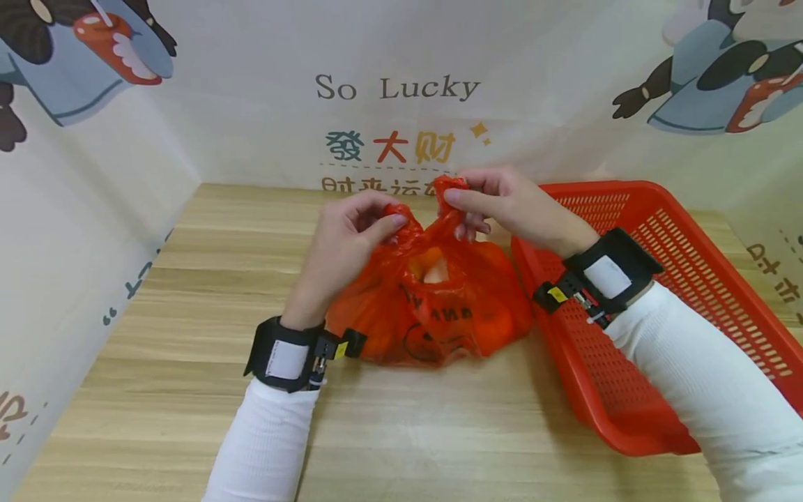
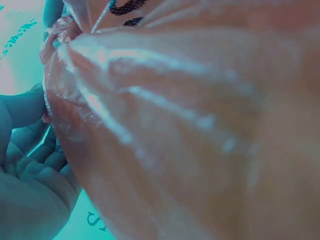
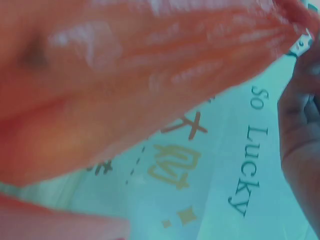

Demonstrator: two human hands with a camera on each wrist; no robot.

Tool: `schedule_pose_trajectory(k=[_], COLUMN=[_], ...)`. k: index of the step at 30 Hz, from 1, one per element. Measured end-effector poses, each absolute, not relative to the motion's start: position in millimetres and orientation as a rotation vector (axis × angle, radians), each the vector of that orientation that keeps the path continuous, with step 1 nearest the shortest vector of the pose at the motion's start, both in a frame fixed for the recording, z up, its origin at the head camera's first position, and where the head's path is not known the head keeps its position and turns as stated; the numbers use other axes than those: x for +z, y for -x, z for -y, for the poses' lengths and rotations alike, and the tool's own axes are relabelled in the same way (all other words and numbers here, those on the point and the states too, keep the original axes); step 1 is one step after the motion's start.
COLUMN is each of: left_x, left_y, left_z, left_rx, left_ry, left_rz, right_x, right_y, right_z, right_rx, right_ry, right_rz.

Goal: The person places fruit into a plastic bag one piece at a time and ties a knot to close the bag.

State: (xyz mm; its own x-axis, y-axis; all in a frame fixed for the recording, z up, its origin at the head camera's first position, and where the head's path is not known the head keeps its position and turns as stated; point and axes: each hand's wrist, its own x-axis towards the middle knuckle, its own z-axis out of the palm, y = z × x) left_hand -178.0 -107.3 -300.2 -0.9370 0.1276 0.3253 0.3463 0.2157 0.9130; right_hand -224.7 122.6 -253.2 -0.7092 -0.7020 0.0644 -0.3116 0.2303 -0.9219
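Note:
A thin red plastic bag (image 1: 439,314) with dark print sits bulging on the table. Through a gap at its top, something orange and pale (image 1: 433,268) shows, its kind unclear. My left hand (image 1: 348,244) pinches the bag's left handle between thumb and fingers. The right hand (image 1: 502,202) pinches the other handle, held a little higher. Close up in the left wrist view, the taut bag (image 2: 175,115) fills most of the picture beside the left hand (image 2: 35,170). The right wrist view shows the bag (image 3: 150,75) stretched up toward the right hand (image 3: 302,120).
Just right of the bag stands a red slatted plastic basket (image 1: 617,432), under my right forearm. The wood-grain table (image 1: 207,335) meets a printed white backdrop (image 1: 251,97) behind and at both sides.

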Motion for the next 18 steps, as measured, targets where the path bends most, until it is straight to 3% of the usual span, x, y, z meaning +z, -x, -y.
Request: schedule_pose_trajectory(k=[8,18], left_x=[-300.5,-295.4], left_y=[175.4,191.9], left_z=[104.3,106.7], left_rx=[-1.727,-1.374], left_ry=[0.520,0.669], left_rz=[2.311,2.414], right_x=[-256.9,-257.0], right_y=[231.9,232.6], right_z=[-136.3,-147.4], right_rx=[-1.405,-1.126], right_ry=[1.035,0.911], right_rz=[-1.986,-2.224])
